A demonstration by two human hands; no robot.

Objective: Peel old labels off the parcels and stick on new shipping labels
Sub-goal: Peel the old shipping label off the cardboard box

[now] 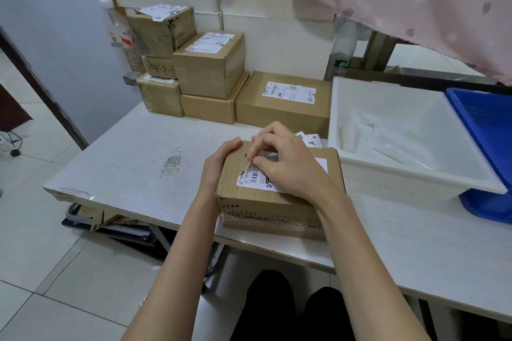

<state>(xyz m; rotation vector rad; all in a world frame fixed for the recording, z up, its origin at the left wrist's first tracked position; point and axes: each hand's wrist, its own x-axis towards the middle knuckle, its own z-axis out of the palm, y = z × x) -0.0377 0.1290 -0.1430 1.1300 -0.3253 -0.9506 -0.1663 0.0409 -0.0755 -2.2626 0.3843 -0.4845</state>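
Note:
A brown cardboard parcel (266, 210) lies on the white table (133, 163) near its front edge. On its top is a white shipping label (253, 178) with barcodes. My left hand (221, 163) grips the parcel's left top edge, thumb on top. My right hand (288, 163) rests over the label and pinches its lifted far-left corner between thumb and forefinger. Most of the label is hidden under my right hand. Loose label sheets (310, 140) peek out behind the parcel.
Several labelled cardboard boxes (210, 69) are stacked at the table's back, with a flat box (285, 102) beside them. A white tray (410, 171) and a blue bin (487, 130) sit at the right. Two plastic bottles (119, 33) stand behind. The floor drops off left.

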